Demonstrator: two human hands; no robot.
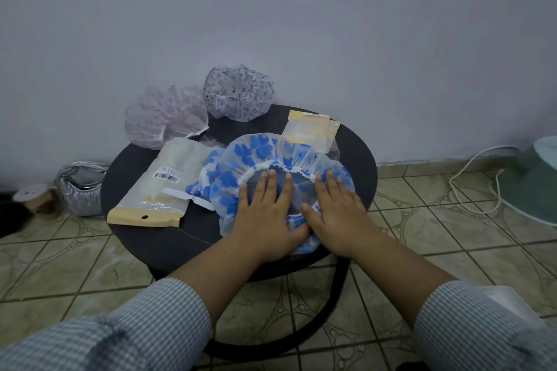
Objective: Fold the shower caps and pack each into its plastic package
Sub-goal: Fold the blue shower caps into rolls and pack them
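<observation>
We have both palms flat on the blue-heart shower cap (241, 172), left hand (268, 211) and right hand (337, 214) with fingers straight, pressing, gripping nothing. The cap lies directly beneath us, opening up, on the near side of the round surface (355, 159). The large package (156, 187) touches its left edge, nearer our left hand; the smaller package (313, 129) lies beyond.

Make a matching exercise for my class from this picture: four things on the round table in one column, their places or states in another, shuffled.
1. blue-heart shower cap
2. music-note shower cap
3. pink shower cap
4. barcode package

A. far edge, by the wall
B. lying left of the blue cap
C. pressed flat under both hands
D. far left, overhanging the table's rim

Pairs: 1-C, 2-A, 3-D, 4-B
</observation>
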